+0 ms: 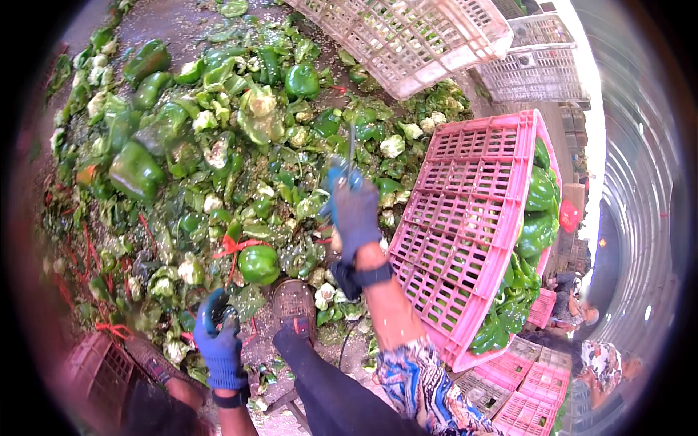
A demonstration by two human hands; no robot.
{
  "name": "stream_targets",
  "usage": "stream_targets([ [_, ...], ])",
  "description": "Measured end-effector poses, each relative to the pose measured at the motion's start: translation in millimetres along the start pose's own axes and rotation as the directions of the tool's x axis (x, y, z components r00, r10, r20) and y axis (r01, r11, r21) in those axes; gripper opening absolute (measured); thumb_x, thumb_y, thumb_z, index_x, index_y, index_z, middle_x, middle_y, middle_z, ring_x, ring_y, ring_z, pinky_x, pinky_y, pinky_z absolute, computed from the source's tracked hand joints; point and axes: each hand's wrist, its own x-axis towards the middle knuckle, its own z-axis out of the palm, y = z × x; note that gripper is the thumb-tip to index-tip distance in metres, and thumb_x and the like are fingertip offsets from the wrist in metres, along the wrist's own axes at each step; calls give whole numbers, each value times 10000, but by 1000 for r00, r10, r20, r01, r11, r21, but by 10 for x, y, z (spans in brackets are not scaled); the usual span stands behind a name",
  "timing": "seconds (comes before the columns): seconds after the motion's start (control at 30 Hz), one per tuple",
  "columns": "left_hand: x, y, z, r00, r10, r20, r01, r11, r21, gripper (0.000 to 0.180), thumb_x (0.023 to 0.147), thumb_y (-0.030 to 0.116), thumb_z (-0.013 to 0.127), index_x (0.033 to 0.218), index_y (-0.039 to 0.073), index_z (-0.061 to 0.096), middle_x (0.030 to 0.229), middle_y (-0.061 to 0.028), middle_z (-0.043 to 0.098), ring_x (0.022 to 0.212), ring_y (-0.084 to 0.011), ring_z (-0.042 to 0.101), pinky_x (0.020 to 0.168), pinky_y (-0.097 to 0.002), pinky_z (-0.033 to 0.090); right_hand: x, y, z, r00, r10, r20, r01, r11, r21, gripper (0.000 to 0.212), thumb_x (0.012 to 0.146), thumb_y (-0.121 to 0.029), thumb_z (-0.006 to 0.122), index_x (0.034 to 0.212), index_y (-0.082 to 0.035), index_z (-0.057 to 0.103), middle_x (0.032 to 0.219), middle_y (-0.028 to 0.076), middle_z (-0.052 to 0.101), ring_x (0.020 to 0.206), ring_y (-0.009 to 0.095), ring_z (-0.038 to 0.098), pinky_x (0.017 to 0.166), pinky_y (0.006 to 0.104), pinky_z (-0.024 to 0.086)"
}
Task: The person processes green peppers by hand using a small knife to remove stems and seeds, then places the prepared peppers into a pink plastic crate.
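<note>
My right hand (354,207) is closed round what looks, through the blur, like a thin knife (352,145); my left hand (220,341) is half-curled, seemingly empty, near a green pepper (259,264) on the ground (171,23). A careless swing could nick my left; loose trimmings (325,295) could make my shoe (294,307) slip.

Right hand (354,207), gloved, grips a knife (352,145), thin blade pointing away from the wrist. Left hand (220,347), also gloved, fingers curled; contents unclear. Whole green bell pepper (259,264) lies between the hands, near a brown shoe (295,305). Pepper trimmings (283,192) thick over the floor. Pink slatted crate (459,218) at right, packed with green bell peppers (536,227).
</note>
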Motion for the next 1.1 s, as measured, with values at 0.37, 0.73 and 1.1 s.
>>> stream_targets([
  [0.37,236,237,-2,995,-70,75,57,985,166,485,877,-63,660,1361,-36,677,1284,-121,719,1161,-222,686,1069,-371,532,1624,425,-271,984,-165,68,155,605,-781,302,860,-203,690,1086,-27,786,1095,294,755,1002,484,735,926,527,600],
  [0.73,608,974,492,992,113,60,-118,989,91,452,934,123,744,1360,-22,702,1305,-135,728,1172,-222,698,1043,-359,550,65,-329,142,970,242,-4,-225,907,356,188,1006,-163,779,1095,-2,741,745,6,662,496,122,594,462,286,489],
  [1.1,788,1261,696,955,-39,293,110,967,-229,429,921,10,791,1338,-31,702,1160,-48,748,1030,-123,690,919,-281,564,-1081,-643,5,841,322,435,-486,804,344,224,1028,-196,752,1125,5,753,810,8,692,580,78,616,508,262,524],
])
